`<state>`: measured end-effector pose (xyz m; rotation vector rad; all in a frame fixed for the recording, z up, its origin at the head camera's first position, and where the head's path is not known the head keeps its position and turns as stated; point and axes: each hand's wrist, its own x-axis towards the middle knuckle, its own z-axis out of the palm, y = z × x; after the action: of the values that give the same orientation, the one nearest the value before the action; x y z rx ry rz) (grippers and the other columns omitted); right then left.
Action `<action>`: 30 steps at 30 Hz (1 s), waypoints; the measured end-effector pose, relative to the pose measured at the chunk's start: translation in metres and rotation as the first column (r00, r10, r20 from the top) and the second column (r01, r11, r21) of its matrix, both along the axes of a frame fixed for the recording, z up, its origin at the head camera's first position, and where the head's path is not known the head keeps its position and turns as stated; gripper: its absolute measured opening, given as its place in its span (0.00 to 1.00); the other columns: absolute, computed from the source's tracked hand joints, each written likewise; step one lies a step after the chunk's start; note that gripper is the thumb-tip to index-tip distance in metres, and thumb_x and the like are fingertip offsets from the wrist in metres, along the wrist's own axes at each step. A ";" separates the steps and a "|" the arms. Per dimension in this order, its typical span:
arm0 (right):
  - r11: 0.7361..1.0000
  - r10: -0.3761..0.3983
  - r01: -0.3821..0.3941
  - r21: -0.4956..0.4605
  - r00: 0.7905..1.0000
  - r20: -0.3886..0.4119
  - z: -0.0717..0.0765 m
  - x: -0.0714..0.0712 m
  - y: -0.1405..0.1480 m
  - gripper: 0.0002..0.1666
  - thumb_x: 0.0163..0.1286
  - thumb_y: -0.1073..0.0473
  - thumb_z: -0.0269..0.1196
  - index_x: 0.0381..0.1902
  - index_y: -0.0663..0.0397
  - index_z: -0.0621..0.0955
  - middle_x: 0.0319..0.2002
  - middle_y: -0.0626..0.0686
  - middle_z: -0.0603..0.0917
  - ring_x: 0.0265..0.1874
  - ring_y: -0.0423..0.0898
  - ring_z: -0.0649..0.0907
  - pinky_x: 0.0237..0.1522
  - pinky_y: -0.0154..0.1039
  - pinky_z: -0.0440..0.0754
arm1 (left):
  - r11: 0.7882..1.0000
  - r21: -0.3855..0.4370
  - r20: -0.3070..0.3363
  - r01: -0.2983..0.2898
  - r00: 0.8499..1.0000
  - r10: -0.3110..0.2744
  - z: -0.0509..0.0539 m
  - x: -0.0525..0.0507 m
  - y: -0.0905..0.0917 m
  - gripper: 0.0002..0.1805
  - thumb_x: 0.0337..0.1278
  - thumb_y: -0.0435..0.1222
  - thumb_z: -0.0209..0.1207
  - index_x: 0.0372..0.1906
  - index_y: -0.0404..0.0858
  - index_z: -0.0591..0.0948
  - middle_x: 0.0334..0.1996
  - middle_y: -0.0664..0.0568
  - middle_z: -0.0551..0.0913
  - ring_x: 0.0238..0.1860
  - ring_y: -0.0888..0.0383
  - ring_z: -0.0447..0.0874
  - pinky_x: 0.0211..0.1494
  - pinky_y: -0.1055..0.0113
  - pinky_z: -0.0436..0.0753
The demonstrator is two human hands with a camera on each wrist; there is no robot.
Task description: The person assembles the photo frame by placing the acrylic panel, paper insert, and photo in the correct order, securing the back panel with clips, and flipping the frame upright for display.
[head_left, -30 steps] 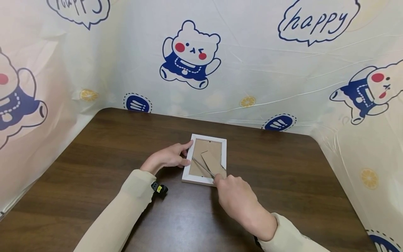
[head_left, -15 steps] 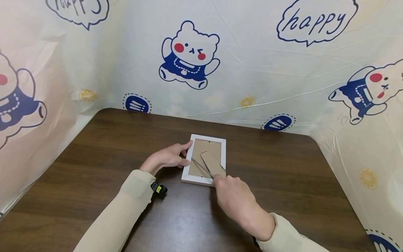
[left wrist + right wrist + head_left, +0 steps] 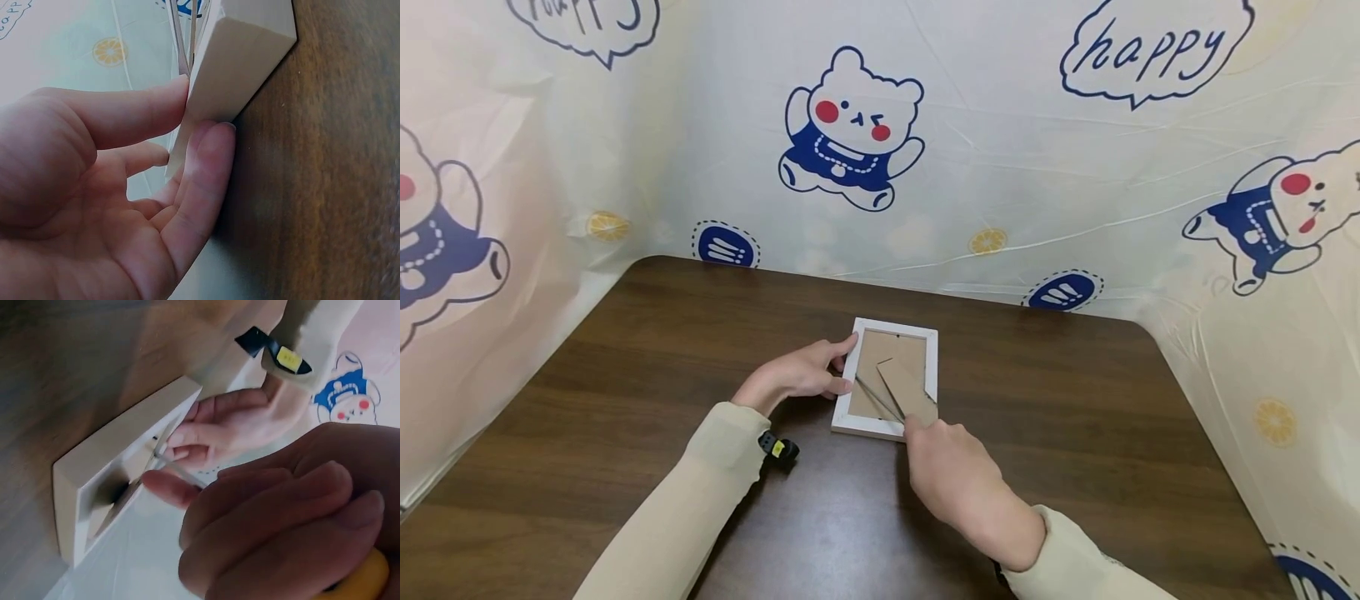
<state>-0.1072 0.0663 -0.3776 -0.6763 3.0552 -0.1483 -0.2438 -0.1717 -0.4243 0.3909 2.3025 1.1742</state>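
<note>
I read the right hand (image 3: 962, 471) as wrapped round a yellow-handled tool (image 3: 362, 581), its shaft crossing the backing board (image 3: 904, 348). The left hand (image 3: 801, 372) pinches the photo frame (image 3: 932, 358), face-down on the table (image 3: 820, 508). Excess force could, I judge, slip the tip into the left thumb.

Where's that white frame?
In the head view, the frame lies on the table below centre, between the left hand at its left edge and the right hand.
</note>
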 end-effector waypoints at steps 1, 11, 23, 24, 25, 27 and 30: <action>1.000 0.001 -0.001 -0.015 1.000 0.014 0.001 -0.001 0.002 0.10 0.73 0.69 0.61 0.31 0.56 0.74 0.20 0.58 0.79 0.16 0.51 0.81 0.14 0.47 0.79 | 1.000 0.007 0.001 0.004 1.000 -0.004 0.000 0.000 0.001 0.48 0.72 0.27 0.63 0.86 0.36 0.47 0.56 0.33 0.72 0.44 0.52 0.83 0.52 0.61 0.88; 0.991 0.066 -0.063 -0.114 0.998 0.024 0.013 -0.008 0.012 0.11 0.72 0.68 0.64 0.29 0.57 0.74 0.16 0.51 0.73 0.11 0.43 0.73 0.11 0.36 0.70 | 1.000 0.031 0.026 0.006 1.000 -0.007 0.002 0.000 0.002 0.48 0.73 0.25 0.62 0.86 0.36 0.46 0.55 0.33 0.73 0.45 0.51 0.84 0.54 0.59 0.88; 0.997 0.075 -0.077 -0.014 0.988 -0.137 -0.004 0.009 0.002 0.15 0.58 0.74 0.68 0.32 0.58 0.72 0.18 0.55 0.77 0.11 0.47 0.78 0.10 0.38 0.74 | 1.000 0.013 0.012 -0.003 1.000 0.003 0.001 0.001 0.000 0.48 0.72 0.27 0.62 0.86 0.36 0.47 0.55 0.33 0.72 0.45 0.52 0.83 0.54 0.60 0.87; 0.997 0.073 -0.075 -0.007 0.987 -0.144 -0.005 0.009 0.001 0.15 0.58 0.74 0.68 0.32 0.57 0.72 0.18 0.55 0.77 0.11 0.47 0.78 0.10 0.38 0.74 | 1.000 0.014 0.010 0.000 1.000 0.000 0.001 0.001 0.000 0.48 0.72 0.27 0.62 0.86 0.36 0.47 0.55 0.33 0.73 0.45 0.52 0.83 0.54 0.60 0.87; 0.997 0.069 -0.071 -0.003 0.986 -0.149 -0.005 0.010 0.001 0.16 0.57 0.74 0.68 0.32 0.57 0.72 0.18 0.55 0.77 0.11 0.47 0.78 0.10 0.38 0.74 | 1.000 0.014 0.009 0.002 1.000 -0.003 0.001 0.001 0.000 0.48 0.72 0.27 0.62 0.86 0.36 0.47 0.55 0.33 0.73 0.45 0.52 0.84 0.54 0.60 0.87; 0.998 0.064 -0.064 0.004 0.985 -0.161 -0.006 0.010 0.000 0.16 0.58 0.74 0.68 0.31 0.57 0.72 0.19 0.55 0.78 0.11 0.48 0.79 0.10 0.39 0.75 | 1.000 0.018 0.010 0.005 1.000 -0.005 0.001 0.001 0.000 0.48 0.72 0.27 0.62 0.86 0.36 0.47 0.55 0.33 0.73 0.46 0.51 0.83 0.55 0.59 0.88; 0.998 0.064 -0.064 0.006 0.984 -0.166 -0.005 0.010 0.000 0.16 0.58 0.74 0.68 0.31 0.57 0.71 0.19 0.55 0.78 0.12 0.50 0.80 0.11 0.40 0.76 | 1.000 0.014 0.008 0.006 1.000 -0.006 0.001 0.001 0.000 0.48 0.72 0.27 0.62 0.86 0.36 0.47 0.55 0.33 0.73 0.46 0.51 0.83 0.54 0.60 0.88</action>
<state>-0.0969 0.0662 -0.3824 -0.8258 3.1858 -0.0953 -0.2428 -0.1722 -0.4229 0.3971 2.2863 1.1876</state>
